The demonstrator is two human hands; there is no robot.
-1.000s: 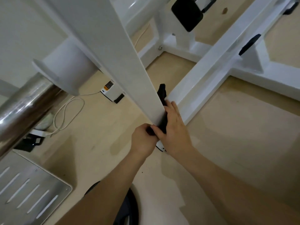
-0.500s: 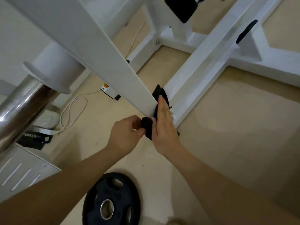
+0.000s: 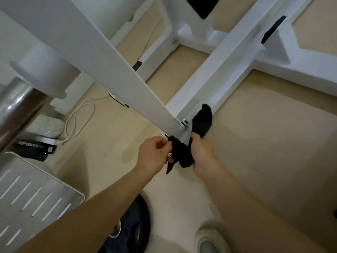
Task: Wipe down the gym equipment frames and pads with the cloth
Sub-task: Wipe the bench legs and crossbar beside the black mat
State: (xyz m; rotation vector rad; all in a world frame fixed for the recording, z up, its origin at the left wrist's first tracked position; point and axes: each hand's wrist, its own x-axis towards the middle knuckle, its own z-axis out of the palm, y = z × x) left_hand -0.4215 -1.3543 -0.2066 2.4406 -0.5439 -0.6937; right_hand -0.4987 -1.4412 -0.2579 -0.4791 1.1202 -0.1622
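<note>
A black cloth is wrapped round the foot of a slanted white frame post, where the post meets the white floor beam. My left hand pinches the cloth's left end. My right hand grips the other end, with a loose black flap sticking up past its fingers against the beam. A black pad shows at the top edge.
A steel bar with a white collar juts in from the left. A grey slotted footplate lies lower left, a black weight plate under my left forearm, my shoe at the bottom. A white cable loops on the beige floor.
The cloth has slid down the post to its base. My right hand went from lying flat on the cloth to gripping it; both hands moved lower and nearer to me.
</note>
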